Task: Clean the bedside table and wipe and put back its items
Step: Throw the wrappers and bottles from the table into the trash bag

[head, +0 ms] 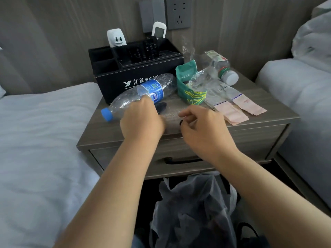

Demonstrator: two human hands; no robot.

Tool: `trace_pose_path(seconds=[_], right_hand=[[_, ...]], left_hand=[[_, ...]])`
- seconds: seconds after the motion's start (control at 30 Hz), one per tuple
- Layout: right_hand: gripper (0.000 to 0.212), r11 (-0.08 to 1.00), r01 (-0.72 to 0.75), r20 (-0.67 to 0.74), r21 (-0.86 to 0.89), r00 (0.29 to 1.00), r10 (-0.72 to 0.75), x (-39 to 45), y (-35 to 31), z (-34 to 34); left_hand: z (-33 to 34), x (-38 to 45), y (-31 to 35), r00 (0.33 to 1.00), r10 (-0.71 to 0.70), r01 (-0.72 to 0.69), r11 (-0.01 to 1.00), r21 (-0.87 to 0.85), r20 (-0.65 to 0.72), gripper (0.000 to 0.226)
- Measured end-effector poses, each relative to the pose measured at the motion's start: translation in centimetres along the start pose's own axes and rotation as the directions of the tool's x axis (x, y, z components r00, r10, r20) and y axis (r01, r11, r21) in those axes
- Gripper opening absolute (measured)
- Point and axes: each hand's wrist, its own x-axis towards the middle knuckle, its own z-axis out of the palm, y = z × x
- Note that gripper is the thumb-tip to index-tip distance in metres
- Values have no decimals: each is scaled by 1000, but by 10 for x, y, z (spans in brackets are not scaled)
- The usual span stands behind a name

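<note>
On the grey bedside table point(125, 133), an empty clear water bottle point(143, 93) with a blue label and blue cap lies on its side. My left hand point(141, 119) reaches onto it, fingers curved over its middle. My right hand point(200, 126) hovers over the front of the tabletop and pinches a small black item point(180, 122) between thumb and forefinger. Between my hands lie a dark small object point(162, 105) and a clear plastic wrapper point(172, 114). A torn green packet point(189, 86), crumpled clear plastic point(202, 76), a crushed bottle with a white cap point(227, 74) and pink-ended sachets point(238, 108) lie at the right.
A black hotel organiser box point(139, 74) with remotes stands at the back against the wall. Beds with white sheets flank the table on the left point(44, 131) and right point(295, 86). A bin lined with a grey plastic bag point(193, 208) stands below the table's drawer point(179, 158).
</note>
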Motion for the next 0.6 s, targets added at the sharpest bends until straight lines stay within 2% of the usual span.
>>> trace_pose_path(seconds=[0.13,0.2,0.27,0.33,0.37,0.43,0.47,0.53,0.6], right_hand=[[19,999,4,-72,48,997,-1,6,-1,7],[16,989,-55,-84,140,994,67,10,0,6],[19,958,-147,-34,244,987,160,15,-3,4],[26,870,-235,34,433,969,244,20,-6,1],[27,789,-274,81,551,958,276,21,-8,-2],[18,617,-307,178,725,948,263,22,-9,-12],[13,578,-297,203,760,953,223,21,-9,-18],[12,572,-258,194,779,966,172,16,-3,-29],[14,599,-224,141,769,973,183,11,2,-42]], left_hand=[[-12,-11,-11,1000,17,-18,988,-154,-11,46],[-16,-20,-15,998,51,-57,973,-222,-31,43],[-19,-25,-17,995,95,-97,933,-346,-22,40],[-23,-25,-16,992,118,-72,846,-528,54,40],[-25,-25,-15,986,129,-45,806,-590,101,40],[-26,-26,-13,971,171,-24,759,-650,164,36],[-26,-27,-12,965,197,-31,745,-667,174,34],[-25,-30,-8,953,249,-66,730,-680,175,32],[-25,-33,-3,944,291,-112,724,-681,154,30]])
